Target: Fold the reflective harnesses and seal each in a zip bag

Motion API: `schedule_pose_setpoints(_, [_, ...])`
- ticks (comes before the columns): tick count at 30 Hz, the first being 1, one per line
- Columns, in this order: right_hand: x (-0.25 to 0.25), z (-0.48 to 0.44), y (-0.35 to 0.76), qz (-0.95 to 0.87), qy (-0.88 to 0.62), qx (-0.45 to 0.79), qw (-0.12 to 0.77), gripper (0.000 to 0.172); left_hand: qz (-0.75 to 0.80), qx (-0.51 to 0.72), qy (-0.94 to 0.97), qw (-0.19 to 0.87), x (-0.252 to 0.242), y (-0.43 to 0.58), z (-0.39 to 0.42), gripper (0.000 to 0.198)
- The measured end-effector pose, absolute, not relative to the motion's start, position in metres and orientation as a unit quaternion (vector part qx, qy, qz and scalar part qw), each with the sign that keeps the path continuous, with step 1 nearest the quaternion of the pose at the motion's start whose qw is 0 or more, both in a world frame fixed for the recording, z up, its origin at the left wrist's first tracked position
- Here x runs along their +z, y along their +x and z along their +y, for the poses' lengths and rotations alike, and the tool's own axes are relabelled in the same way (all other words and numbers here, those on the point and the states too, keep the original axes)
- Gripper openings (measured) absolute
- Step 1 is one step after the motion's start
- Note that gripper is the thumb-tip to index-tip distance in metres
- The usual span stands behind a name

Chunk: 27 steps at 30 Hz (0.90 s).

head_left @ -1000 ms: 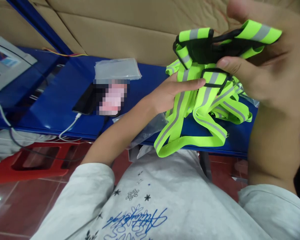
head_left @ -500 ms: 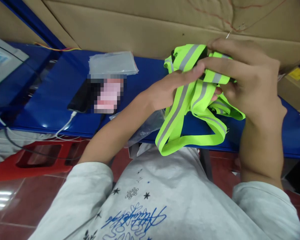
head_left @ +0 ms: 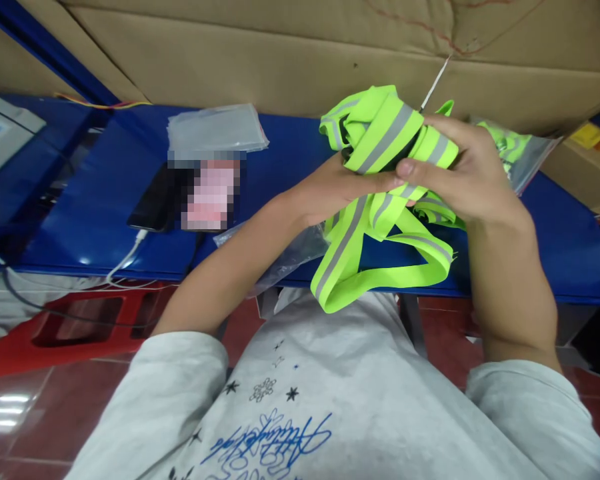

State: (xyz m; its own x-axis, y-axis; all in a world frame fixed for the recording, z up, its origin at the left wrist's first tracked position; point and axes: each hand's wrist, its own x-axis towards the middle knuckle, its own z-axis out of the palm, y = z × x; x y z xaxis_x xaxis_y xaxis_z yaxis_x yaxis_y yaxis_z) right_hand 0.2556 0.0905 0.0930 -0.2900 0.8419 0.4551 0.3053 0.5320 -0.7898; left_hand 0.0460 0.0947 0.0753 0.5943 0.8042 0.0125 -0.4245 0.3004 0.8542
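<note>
A bundle of neon-yellow reflective strap (head_left: 387,137) with a grey stripe is gripped between both hands above the blue table. My left hand (head_left: 337,183) is closed round its left and lower side, the thumb lying across the front. My right hand (head_left: 463,170) wraps the right end, its thumb tip close to the left thumb; its other fingers are mostly hidden behind the strap. A loose loop of the strap (head_left: 380,280) hangs down over the table's front edge. A thin white tag or cord (head_left: 436,83) sticks up behind the bundle.
On the blue table (head_left: 95,180) lie a stack of clear plastic bags (head_left: 215,130), a black phone (head_left: 155,200) with a white cable, and a blurred-out screen (head_left: 210,193). A loose clear bag (head_left: 293,257) lies beneath my left forearm. Bagged neon straps (head_left: 517,150) and a cardboard box (head_left: 595,170) are at right.
My right hand has come down and leftward, its fingers closing round the strap bundle with the thumb in front. The bagged straps behind it have come into view. My left hand keeps its hold.
</note>
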Motion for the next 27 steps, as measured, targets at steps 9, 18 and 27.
schedule_pose_setpoints(9, [0.097, 0.082, 0.243, -0.721, -0.358, 0.198, 0.559, 0.037, 0.178, 0.328, 0.559, 0.741, 0.079, 0.043, 0.093, 0.025])
schedule_pose_setpoints(18, [0.095, 0.082, 0.232, -0.773, -0.262, 0.267, 0.512, 0.066, 0.213, 0.400, 0.538, 0.711, 0.079, 0.046, 0.095, 0.022])
schedule_pose_setpoints(27, [0.107, 0.063, 0.228, -0.736, -0.349, 0.131, 0.565, 0.017, 0.216, 0.390, 0.608, 0.657, 0.083, 0.045, 0.085, 0.019])
